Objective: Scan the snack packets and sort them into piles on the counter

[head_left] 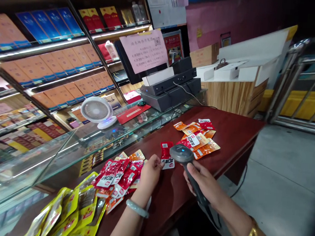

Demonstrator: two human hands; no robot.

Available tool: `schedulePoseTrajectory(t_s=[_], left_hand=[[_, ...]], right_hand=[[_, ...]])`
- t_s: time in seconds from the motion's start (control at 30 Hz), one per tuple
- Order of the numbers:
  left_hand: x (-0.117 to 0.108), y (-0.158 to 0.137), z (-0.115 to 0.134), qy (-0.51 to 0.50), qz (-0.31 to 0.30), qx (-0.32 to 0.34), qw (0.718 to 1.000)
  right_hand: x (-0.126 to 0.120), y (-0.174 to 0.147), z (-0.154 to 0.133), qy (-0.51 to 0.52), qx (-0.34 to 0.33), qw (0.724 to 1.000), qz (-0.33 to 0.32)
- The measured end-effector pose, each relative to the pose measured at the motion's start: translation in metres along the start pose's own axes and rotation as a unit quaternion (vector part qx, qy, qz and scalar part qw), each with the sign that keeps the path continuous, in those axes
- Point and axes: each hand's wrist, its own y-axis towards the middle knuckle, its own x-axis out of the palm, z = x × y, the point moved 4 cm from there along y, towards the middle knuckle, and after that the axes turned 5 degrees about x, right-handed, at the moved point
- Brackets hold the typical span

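A: Holding what?

B: Right hand (200, 180) wraps a barcode scanner (183, 155), head aimed at a red snack packet (166, 154) so its label faces the reader. Left hand (149, 174) pinches that packet flat, probably by its corner.

A: And around them?

B: Dark red counter (234, 124); red packets (116, 175) left, orange packets (200, 138) beyond, glass display case (61, 150), shop shelves (49, 64).

Lit shelves (50, 46), glass counter (60, 153), grey floor (287, 173)
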Motion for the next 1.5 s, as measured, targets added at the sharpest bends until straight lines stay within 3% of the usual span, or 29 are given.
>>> schedulePoseTrajectory(t_s=[0.27, 0.47, 0.6, 0.77, 0.93, 1.1, 1.23, 1.37, 1.5], left_hand=[[-0.024, -0.039, -0.013, -0.054, 0.028, -0.011, 0.998], [-0.081, -0.071, -0.034, 0.001, 0.116, -0.096, 0.989], [-0.114, -0.09, -0.055, 0.017, 0.17, -0.156, 0.973], [-0.118, -0.105, -0.074, -0.008, 0.19, -0.132, 0.973], [-0.111, -0.113, -0.086, -0.053, 0.211, -0.113, 0.97], [-0.111, -0.118, -0.092, -0.069, 0.215, -0.124, 0.966], [-0.125, -0.118, -0.093, -0.033, 0.226, -0.148, 0.962], [-0.151, -0.113, -0.095, 0.077, 0.245, -0.23, 0.939], [-0.168, -0.107, -0.098, 0.242, 0.198, -0.299, 0.902]], right_hand=[[0.037, -0.006, 0.005, 0.007, 0.016, 0.998, -0.064], [0.051, -0.012, 0.013, -0.009, 0.047, 0.996, -0.07], [0.076, -0.008, 0.02, -0.013, 0.073, 0.991, -0.113], [0.117, -0.004, 0.024, -0.032, 0.079, 0.977, -0.196], [0.139, 0.001, 0.022, -0.023, 0.083, 0.972, -0.217], [0.145, 0.005, 0.025, -0.017, 0.082, 0.97, -0.23], [0.144, 0.007, 0.029, -0.027, 0.084, 0.97, -0.228], [0.134, 0.009, 0.031, -0.041, 0.067, 0.973, -0.216], [0.113, 0.009, 0.033, -0.037, 0.071, 0.978, -0.192]])
